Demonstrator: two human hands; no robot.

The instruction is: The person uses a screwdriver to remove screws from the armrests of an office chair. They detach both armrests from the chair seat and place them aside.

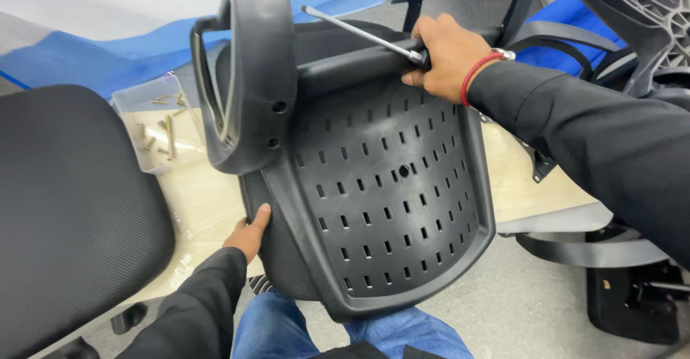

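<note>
Over the pale surface (208,208), an upturned chair seat (381,186).
Right hand (445,57) fists a screwdriver (359,34); left hand (250,231) presses spread fingers against the seat's edge.

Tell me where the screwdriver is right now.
In the head view, upper middle: the right hand grips the screwdriver over the chair seat's top edge, beside the armrest.

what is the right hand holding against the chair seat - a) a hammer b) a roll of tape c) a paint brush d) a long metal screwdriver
d: the right hand grips a long metal screwdriver at the top edge of the upturned black chair seat.
</note>
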